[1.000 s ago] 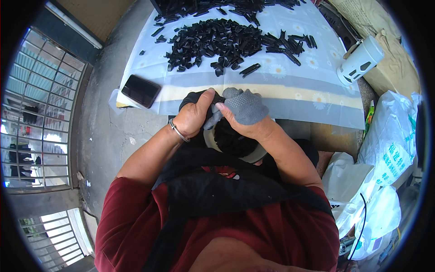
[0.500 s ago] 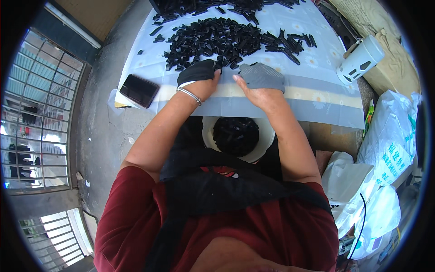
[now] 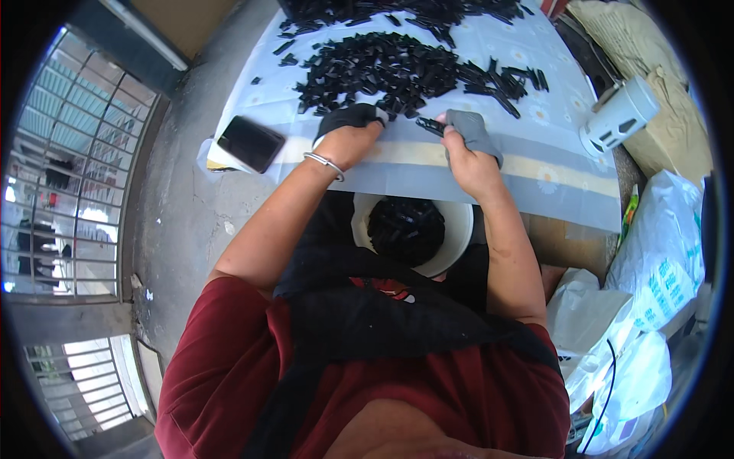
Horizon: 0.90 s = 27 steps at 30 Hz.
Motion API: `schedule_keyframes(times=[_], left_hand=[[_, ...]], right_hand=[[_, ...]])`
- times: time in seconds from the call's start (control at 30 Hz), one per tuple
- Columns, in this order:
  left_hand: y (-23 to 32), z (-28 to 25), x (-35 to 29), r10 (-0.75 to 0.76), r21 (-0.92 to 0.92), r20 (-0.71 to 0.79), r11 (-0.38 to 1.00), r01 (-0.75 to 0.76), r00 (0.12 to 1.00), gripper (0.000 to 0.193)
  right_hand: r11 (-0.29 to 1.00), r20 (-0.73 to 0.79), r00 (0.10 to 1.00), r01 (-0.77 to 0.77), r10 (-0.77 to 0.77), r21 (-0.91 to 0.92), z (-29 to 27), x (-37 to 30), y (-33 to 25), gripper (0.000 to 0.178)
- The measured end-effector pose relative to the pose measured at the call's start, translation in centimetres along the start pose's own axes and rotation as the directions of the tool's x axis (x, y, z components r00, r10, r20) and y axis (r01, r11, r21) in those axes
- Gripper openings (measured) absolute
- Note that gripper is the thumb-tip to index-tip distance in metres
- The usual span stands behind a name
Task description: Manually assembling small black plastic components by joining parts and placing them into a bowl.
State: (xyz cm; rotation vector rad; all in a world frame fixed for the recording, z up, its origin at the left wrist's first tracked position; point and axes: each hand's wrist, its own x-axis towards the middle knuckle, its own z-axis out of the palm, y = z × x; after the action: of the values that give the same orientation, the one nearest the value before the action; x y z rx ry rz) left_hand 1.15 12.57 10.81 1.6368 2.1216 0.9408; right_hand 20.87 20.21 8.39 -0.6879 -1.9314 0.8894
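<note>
My right hand (image 3: 472, 149), in a grey fingerless glove, pinches a slim black plastic piece (image 3: 430, 125) just above the front part of the table. Close to its left, my left hand (image 3: 348, 136) wears a black fingerless glove and a silver bangle. Its fingers are curled at the near edge of a pile of small black plastic pieces (image 3: 367, 70); whatever they grip is hidden. Longer black pieces (image 3: 495, 83) lie to the right of the pile. Below the table edge, a white bucket (image 3: 463, 229) holds many black pieces (image 3: 407, 229).
A smartphone (image 3: 251, 144) rests at the table's left corner. On the right stands a white cylindrical container (image 3: 621, 115) with dark cutouts. More black pieces (image 3: 413, 8) are heaped at the far end. White plastic bags (image 3: 664, 252) crowd the right side.
My right hand has moved away from the left one and turned, and a black plastic piece now shows in its fingers. The whole view has shifted slightly.
</note>
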Motion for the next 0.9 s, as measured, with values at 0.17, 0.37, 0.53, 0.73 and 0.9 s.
schedule_keyframes(times=[0.17, 0.37, 0.53, 0.73, 0.9], left_hand=[[2.5, 0.7, -2.2, -0.236, -0.307, 0.257, 0.900, 0.311, 0.937, 0.025], [1.3, -0.4, -4.5, 0.097, -0.066, 0.314, 0.995, -0.081, 0.944, 0.026], [1.0, -0.3, -5.0, 0.075, -0.102, 0.345, 0.994, -0.042, 0.936, 0.029], [3.7, -1.1, -6.1, 0.041, -0.248, 0.426, 0.966, 0.072, 0.904, 0.037], [2.8, -1.9, -7.1, -0.220, -0.280, 0.357, 0.902, 0.329, 0.908, 0.061]], right_hand=[[0.987, 0.171, 0.982, 0.100, -0.078, -0.123, 1.0, -1.5, -3.1, 0.022], [0.907, 0.223, 0.959, 0.246, -0.176, -0.341, 2.2, -2.2, -3.1, 0.024], [0.893, 0.247, 0.906, 0.397, -0.344, -0.211, 3.0, -1.9, -4.0, 0.025], [0.932, 0.240, 0.954, 0.245, -0.182, -0.267, 1.9, -2.8, -5.2, 0.025], [0.918, 0.153, 0.921, 0.378, -0.358, -0.123, 2.8, -2.2, -7.2, 0.019]])
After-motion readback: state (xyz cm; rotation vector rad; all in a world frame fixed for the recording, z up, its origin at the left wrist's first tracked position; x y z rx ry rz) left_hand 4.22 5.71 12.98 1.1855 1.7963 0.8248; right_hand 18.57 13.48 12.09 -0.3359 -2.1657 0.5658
